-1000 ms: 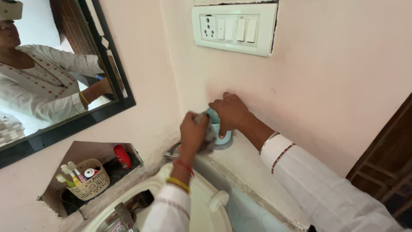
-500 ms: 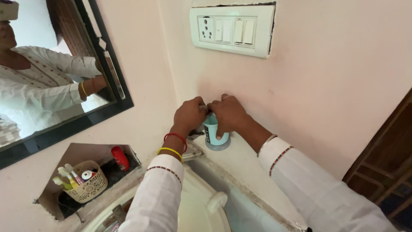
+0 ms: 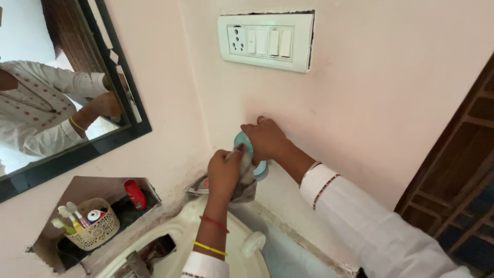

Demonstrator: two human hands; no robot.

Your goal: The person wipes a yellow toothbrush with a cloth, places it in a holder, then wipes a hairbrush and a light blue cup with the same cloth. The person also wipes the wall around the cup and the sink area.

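Note:
My right hand (image 3: 265, 138) grips a small light-blue cup (image 3: 242, 139) that is tilted against the pink wall, above a white ledge (image 3: 283, 198). My left hand (image 3: 225, 172) presses a grey cloth (image 3: 246, 186) against the cup's side, fingers closed on the cloth. Most of the cup is hidden by both hands.
A white washbasin (image 3: 175, 242) with a tap (image 3: 136, 263) lies below. A wall niche holds a cream basket (image 3: 95, 231) of toothbrushes and a red bottle (image 3: 135, 194). A black-framed mirror (image 3: 126, 103) hangs at the left, a white switch panel (image 3: 265, 41) above, a wooden door frame (image 3: 453, 170) at the right.
My left hand dropped from the cup's top to its lower side with the cloth. The cup has tipped over from upright in my right hand. The view shifted slightly right.

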